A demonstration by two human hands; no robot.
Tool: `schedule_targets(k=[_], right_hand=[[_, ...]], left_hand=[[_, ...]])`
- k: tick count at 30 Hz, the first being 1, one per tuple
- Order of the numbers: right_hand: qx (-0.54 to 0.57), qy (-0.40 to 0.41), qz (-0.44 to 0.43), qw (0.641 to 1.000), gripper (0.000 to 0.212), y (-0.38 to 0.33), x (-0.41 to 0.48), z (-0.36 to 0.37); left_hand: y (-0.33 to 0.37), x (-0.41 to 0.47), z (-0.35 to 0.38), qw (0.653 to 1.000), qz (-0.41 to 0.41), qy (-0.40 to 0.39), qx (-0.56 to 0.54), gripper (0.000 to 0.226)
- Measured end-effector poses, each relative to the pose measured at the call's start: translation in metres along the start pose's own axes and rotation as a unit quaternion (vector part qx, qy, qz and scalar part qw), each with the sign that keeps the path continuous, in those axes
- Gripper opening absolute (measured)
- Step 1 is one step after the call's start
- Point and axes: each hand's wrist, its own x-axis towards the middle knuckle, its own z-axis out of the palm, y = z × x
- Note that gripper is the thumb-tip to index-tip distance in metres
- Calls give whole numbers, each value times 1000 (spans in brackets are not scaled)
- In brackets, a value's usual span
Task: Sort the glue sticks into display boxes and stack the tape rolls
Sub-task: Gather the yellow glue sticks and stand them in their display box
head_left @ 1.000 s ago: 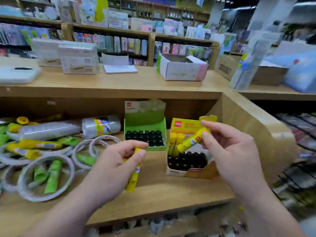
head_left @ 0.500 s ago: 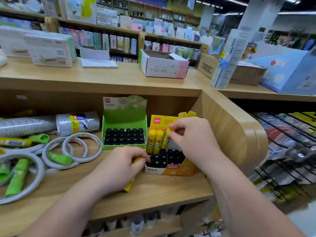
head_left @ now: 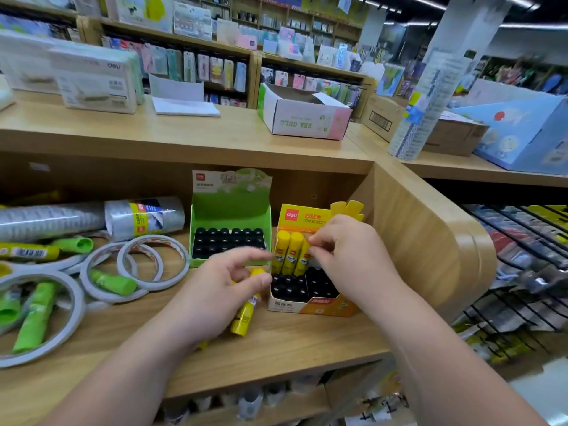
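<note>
Your R hand (head_left: 344, 259) pinched a yellow plastic glue stick (head_left: 302, 256), upright in the back row of the yellow cardboard display box (head_left: 307, 305), beside 2 others. L hand (head_left: 212, 293) held a second yellow glue stick (head_left: 244, 315), tilted, just left of that box, over the wooden shelf (head_left: 292, 348). White tape rings (head_left: 153, 262) lay further left w/ green glue sticks (head_left: 113, 284).

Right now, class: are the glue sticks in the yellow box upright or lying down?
Upright: three yellow glue sticks stand at the back of the yellow box.
</note>
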Motion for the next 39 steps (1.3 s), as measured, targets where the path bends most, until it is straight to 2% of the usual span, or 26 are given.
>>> schedule_targets(k=[3, 8, 10, 12, 13, 17, 20, 23, 26, 27, 29, 31, 39], right_hand=[[-11, -17, -3, 1000, 23, 0, -3, 0], [-20, -37, -21, 999, 29, 0, -7, -3], [5, 0, -44, 999, 27, -4, -11, -6], [93, 54, -65, 992, 18, -12, -18, -11], [157, 53, -70, 984, 16, -17, -22, -13], [359, -46, -62, 930, 23, -28, -34, -14], [407, -26, -32, 913, 19, -23, -37, -16], [359, 5, -14, 933, 17, -14, -39, -23], [336, 62, 11, 940, 17, -6, -39, -33], [319, 81, 16, 944, 17, -4, -39, -35], [276, 105, 21, 955, 17, 1, -37, -38], [235, 115, 29, 965, 16, 6, -34, -40], [107, 71, 26, 991, 13, 4, -21, -20]], left_hand=[[12, -4, 2, 983, -40, 58, -172, 29], [25, -6, 5, 956, -72, 86, -270, 30], [30, -8, 6, 951, -72, 76, -291, 31], [33, -10, 7, 949, -65, 66, -302, 30], [34, -10, 8, 949, -61, 63, -303, 30], [47, -12, 14, 953, -58, 58, -293, 22], [54, -12, 20, 958, -48, 55, -276, 23], [48, -8, 23, 975, -21, 85, -205, 20], [30, 0, 16, 990, 44, 116, 68, 6], [27, 1, 14, 981, 50, 88, 163, 2], [23, 1, 13, 957, 32, 11, 289, 17], [22, 2, 14, 949, 21, -18, 315, 24], [1, -12, -15, 968, 30, -12, 249, 23]])
